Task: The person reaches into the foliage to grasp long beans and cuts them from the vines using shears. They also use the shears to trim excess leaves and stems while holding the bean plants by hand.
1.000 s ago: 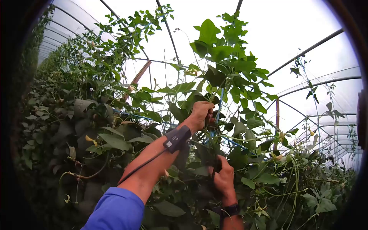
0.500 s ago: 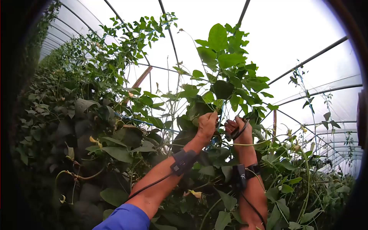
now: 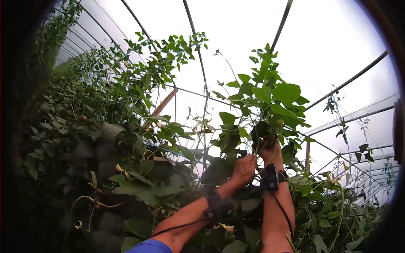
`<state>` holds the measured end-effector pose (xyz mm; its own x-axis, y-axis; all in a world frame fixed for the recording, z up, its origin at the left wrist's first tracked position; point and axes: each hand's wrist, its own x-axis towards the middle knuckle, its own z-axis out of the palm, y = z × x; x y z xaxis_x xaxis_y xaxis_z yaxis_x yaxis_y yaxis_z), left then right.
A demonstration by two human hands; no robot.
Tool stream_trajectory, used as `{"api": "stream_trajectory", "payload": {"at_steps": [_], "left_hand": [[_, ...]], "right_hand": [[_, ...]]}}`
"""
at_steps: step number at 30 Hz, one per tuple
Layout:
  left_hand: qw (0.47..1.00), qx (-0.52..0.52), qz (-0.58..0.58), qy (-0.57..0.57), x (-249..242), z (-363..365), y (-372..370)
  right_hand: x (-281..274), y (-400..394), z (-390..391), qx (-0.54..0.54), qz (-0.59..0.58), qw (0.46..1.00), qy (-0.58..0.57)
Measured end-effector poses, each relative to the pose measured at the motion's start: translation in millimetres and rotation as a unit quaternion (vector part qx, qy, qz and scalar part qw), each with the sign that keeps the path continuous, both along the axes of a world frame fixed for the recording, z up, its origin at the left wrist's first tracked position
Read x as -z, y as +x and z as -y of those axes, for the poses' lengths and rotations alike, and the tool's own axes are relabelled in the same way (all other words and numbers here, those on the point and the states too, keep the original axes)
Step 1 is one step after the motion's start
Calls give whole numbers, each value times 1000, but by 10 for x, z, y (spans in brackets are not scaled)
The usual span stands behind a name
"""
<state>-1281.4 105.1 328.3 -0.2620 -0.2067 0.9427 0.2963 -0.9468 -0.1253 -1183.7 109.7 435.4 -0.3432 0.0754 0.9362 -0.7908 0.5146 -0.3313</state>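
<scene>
My left hand (image 3: 244, 169) is closed in a pinch beside the climbing vine (image 3: 249, 105), just below and left of my other hand. What its fingertips hold is too small or hidden to tell. My right hand (image 3: 271, 151) reaches up into the vine's leaves with its fingers curled. A dark leaf (image 3: 260, 130) and the fingers hide what is in its grip. Broad green leaves (image 3: 287, 93) rise above both hands, and thin stems run up around them. Each wrist wears a black strapped device (image 3: 270, 177) with a cable.
Dense bean-like foliage (image 3: 139, 189) fills the left side and the area under my arms. Pale yellow flowers (image 3: 122, 170) and a slender green pod (image 3: 341, 206) hang among it. Dark metal hoops (image 3: 280, 25) carry the clear plastic tunnel roof. A brown post (image 3: 162, 107) leans behind.
My left hand has moved down and right, away from the leaf bases. My right hand has gone up slightly into the leaves, and its dark curved object is now hidden. The vine's top has shifted right.
</scene>
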Motion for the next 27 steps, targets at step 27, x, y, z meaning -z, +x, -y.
{"api": "stream_trajectory", "payload": {"at_steps": [27], "left_hand": [[936,-290,7,201,310,884,-359]], "right_hand": [[635,-244,-134,32,-160,983,88]]}}
